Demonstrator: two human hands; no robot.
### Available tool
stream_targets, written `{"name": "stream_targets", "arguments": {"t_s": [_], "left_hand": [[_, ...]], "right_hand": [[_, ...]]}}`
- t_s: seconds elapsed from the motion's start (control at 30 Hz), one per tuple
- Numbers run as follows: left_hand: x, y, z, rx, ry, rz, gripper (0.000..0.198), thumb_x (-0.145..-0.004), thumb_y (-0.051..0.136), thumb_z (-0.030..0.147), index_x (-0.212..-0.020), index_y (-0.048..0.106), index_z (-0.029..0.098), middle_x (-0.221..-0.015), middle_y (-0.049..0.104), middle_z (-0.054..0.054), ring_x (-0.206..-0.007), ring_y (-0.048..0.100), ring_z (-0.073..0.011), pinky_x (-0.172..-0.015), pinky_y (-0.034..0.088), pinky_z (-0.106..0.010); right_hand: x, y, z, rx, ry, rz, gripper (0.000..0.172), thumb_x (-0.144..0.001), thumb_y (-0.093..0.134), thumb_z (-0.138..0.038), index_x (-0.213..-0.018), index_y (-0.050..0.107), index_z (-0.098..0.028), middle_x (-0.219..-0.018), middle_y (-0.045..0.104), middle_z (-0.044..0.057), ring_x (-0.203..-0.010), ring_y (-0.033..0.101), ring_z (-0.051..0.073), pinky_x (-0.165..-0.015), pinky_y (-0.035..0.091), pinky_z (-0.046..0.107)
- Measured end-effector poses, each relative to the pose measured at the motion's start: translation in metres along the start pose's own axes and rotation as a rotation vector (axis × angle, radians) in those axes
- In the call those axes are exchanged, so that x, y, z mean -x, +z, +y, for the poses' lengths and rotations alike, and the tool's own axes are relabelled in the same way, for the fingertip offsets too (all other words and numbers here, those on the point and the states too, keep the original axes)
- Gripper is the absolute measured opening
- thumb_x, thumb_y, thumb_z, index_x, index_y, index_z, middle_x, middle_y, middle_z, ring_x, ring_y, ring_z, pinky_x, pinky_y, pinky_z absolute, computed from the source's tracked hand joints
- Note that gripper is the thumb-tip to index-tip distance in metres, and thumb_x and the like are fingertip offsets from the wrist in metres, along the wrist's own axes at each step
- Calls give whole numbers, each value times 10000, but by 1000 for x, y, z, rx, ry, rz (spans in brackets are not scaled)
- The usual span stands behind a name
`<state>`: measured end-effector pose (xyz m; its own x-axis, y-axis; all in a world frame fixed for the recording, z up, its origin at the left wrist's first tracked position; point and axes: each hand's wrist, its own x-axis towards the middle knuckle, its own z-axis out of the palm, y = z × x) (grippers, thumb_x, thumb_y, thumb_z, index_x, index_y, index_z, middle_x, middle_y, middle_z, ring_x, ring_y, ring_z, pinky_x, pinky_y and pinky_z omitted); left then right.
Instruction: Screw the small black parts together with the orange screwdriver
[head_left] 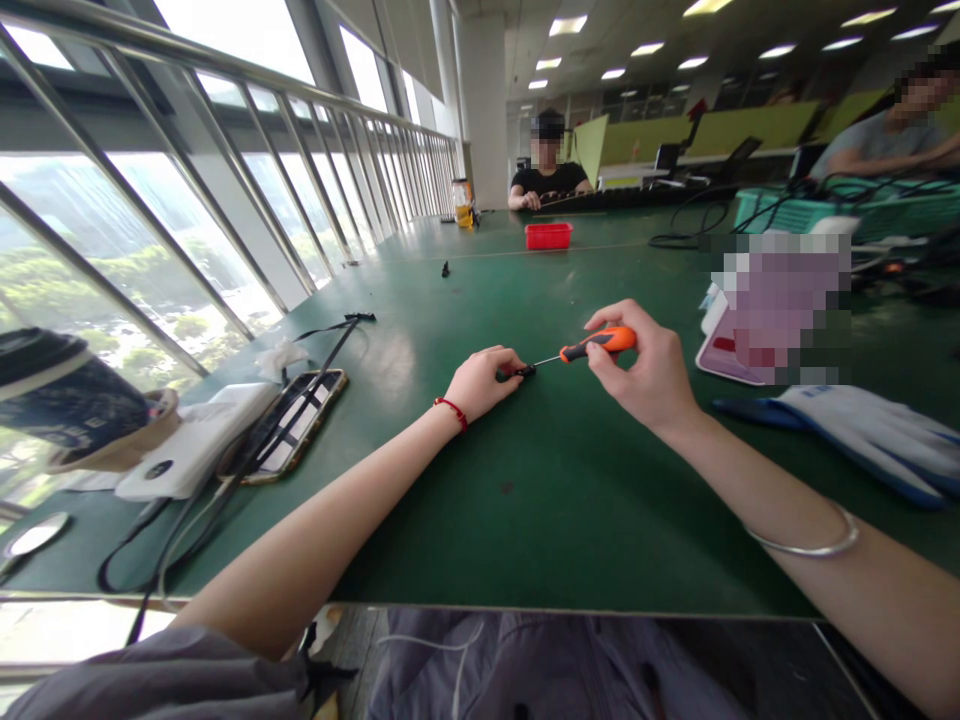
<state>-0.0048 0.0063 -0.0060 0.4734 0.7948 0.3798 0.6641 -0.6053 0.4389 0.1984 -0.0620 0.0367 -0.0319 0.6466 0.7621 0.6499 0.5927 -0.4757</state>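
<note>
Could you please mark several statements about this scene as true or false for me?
1. The right hand holds a screwdriver. True.
2. The screwdriver's handle is entirely green. False: it is orange and black.
3. The screwdriver points at a small black object at the left hand. True.
4. The left arm wears a silver bangle. False: it wears a red bracelet.
5. The red tray stands beyond both hands. True.

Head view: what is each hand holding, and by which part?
The right hand holds the screwdriver by its orange and black handle. The left hand pinches a small black piece, too small to tell by which part.
</note>
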Motion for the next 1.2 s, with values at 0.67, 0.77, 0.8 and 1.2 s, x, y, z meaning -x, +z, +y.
{"name": "stream_targets", "arguments": {"t_s": [0.67, 0.77, 0.8, 1.2], "left_hand": [[0, 0, 3, -31, 11, 0, 133, -743, 562, 187, -826, 666, 190, -839, 624, -15, -776, 582, -147, -703, 475, -256], [0, 1, 2, -30, -1, 0, 144, -744, 563, 189, -836, 672, 197, -852, 627, -16, -788, 588, -148, -709, 482, -258], [0, 1, 2, -31, -1, -1, 145, -744, 563, 191, -838, 674, 198, -857, 628, -16, -790, 590, -148, -709, 484, -257], [0, -1, 3, -39, 3, -9, 158, -743, 561, 199, -849, 679, 203, -867, 625, -19, -795, 592, -151, -708, 489, -262]], "right_hand": [[2, 7, 3, 31, 0, 15, 84, -760, 540, -266, -722, 581, -204, -659, 617, 0, -524, 514, 120, -524, 376, 243], [1, 3, 3, 11, -21, 69, 124, -764, 527, -247, -655, 569, -204, -605, 602, -3, -516, 505, 118, -516, 372, 241], [0, 2, 3, 3, -31, 83, 126, -758, 525, -235, -641, 563, -205, -595, 597, -3, -517, 505, 119, -516, 373, 241], [-1, -3, 2, 30, -29, 124, 138, -732, 512, -230, -598, 541, -217, -563, 580, -4, -500, 507, 129, -500, 380, 251]]}}
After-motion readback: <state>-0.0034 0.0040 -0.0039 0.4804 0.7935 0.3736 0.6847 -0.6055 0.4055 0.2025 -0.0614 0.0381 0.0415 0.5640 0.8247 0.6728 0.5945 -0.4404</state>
